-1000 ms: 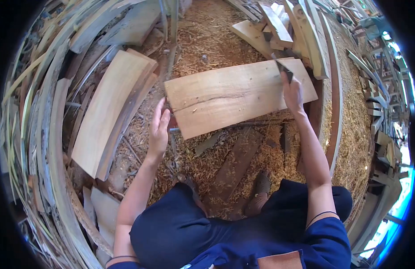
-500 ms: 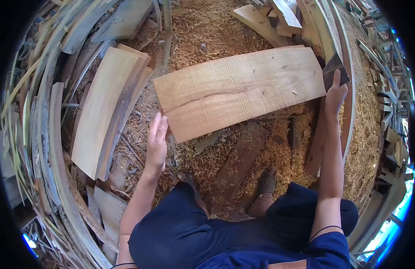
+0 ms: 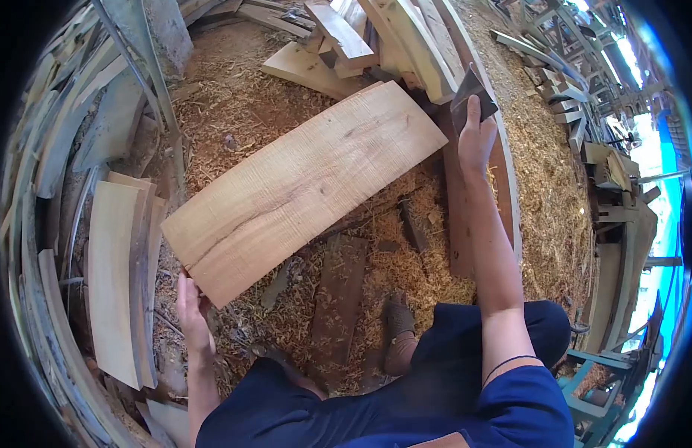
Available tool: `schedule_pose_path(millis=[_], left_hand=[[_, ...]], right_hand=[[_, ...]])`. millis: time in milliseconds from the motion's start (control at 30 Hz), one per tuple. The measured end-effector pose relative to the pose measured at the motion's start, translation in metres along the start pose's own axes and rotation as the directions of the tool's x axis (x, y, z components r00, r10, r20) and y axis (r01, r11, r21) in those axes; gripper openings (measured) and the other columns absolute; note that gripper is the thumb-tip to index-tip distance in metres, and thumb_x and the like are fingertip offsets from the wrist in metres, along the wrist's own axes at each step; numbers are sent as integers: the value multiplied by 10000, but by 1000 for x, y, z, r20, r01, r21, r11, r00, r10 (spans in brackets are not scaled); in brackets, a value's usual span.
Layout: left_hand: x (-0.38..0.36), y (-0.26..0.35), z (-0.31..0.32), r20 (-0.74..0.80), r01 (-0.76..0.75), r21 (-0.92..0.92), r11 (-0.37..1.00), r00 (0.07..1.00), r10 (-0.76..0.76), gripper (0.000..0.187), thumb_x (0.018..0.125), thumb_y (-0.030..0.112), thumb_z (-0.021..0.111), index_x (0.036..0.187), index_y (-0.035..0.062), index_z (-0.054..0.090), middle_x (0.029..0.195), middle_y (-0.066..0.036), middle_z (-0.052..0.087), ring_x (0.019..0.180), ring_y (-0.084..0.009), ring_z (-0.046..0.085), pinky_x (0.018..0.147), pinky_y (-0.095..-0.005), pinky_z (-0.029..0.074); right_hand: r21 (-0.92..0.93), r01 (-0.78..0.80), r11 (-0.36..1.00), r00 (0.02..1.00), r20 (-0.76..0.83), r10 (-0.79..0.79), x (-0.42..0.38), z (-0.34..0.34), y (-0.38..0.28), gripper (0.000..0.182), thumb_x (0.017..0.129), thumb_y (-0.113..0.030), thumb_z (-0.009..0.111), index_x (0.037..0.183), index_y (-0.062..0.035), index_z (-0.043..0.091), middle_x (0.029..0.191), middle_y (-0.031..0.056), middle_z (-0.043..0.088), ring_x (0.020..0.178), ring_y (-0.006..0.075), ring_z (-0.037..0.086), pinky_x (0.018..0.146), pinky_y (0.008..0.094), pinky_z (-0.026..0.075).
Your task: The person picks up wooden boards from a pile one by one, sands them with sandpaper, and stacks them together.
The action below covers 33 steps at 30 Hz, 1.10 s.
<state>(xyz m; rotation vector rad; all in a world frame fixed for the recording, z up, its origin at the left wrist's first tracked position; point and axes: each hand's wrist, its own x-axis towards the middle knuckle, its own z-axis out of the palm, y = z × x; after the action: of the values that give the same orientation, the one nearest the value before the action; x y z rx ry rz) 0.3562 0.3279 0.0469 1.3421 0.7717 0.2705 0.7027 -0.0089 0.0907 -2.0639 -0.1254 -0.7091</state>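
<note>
A wide light-brown board [image 3: 308,187] with a dark crack and a knot lies at a slant in front of me, its right end higher in the view. My left hand [image 3: 194,313] grips its lower left corner, the thumb and part of the fingers hidden under the edge. Off the board's right end, my right hand [image 3: 476,138] is closed around a dark flat piece [image 3: 471,98], thumb on top. That piece is apart from the board.
Stacked pale boards [image 3: 116,280] stand at the left beside long slats. Cut timber [image 3: 338,37] is piled at the top. Dark planks [image 3: 338,299] lie among wood shavings near my feet. A long beam [image 3: 503,187] runs along the right.
The view has turned to the right. The board now slants more steeply, its right end clear of my right hand and the dark piece. My left hand remains at its corner.
</note>
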Motion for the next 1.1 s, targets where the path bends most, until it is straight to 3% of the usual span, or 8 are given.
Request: schedule_pose_path(millis=[300,400,667,767,867,900,1033,1100], left_hand=[[8,-9,-15,13,72,-41,997,997,-71,537,969,445,346,1344,65,406,1177,-54,531,1001,-145,510,852,-312,411],[11,-13,-23,17,183,-76,980,983,-182,606,948,511,338,1361,69,381,1136,-67,538,1018,-174,500,869,-338,407],[8,-1,-26,166,134,-300,944,982,-87,686,954,549,253,1377,15,341,1056,-61,484,909,-161,517,860,-352,450],[7,-4,-26,157,137,-337,932,984,-88,695,952,559,230,1366,17,364,1026,-50,498,912,-160,520,852,-347,450],[13,-19,-27,72,178,-408,896,984,-163,694,914,628,263,1308,92,460,972,8,556,887,-126,522,788,-318,436],[11,-24,-28,67,179,-450,875,984,-166,665,924,613,251,1281,104,487,993,10,566,890,-125,526,770,-304,425],[12,-20,-23,97,188,-436,880,982,-162,597,966,512,264,1355,76,389,1053,-1,554,933,-131,526,826,-302,412],[10,-12,-9,61,123,-373,920,992,-108,588,970,494,278,1372,72,364,1105,-16,546,967,-133,522,843,-296,405]], right_hand=[[-189,64,980,980,195,-26,-18,15,-9,407,949,-324,482,833,47,604,657,146,584,574,200,488,576,357,403],[-254,248,935,925,348,-151,-40,35,-29,335,935,-262,505,1073,30,593,943,252,626,892,357,625,766,391,475],[22,523,852,665,615,-424,-110,71,-53,313,876,-60,535,1180,10,553,1192,197,567,1147,332,521,972,403,412],[271,761,590,218,750,-625,-182,77,-98,489,733,42,547,1218,-18,524,1282,178,506,1223,356,448,1027,441,379],[613,573,543,-26,676,-736,-230,83,-157,555,692,-22,554,1245,-28,501,1359,132,436,1304,298,358,1081,431,308],[650,560,514,-44,643,-765,-231,95,-164,540,717,-55,546,1254,-24,490,1390,124,398,1321,298,329,1093,417,287],[448,572,687,278,682,-676,-193,174,-166,445,830,-89,495,1265,-4,460,1370,153,410,1293,298,355,1079,406,295],[379,681,627,232,700,-675,-202,156,-178,440,839,-80,477,1271,4,455,1373,158,408,1296,294,357,1089,407,283]])
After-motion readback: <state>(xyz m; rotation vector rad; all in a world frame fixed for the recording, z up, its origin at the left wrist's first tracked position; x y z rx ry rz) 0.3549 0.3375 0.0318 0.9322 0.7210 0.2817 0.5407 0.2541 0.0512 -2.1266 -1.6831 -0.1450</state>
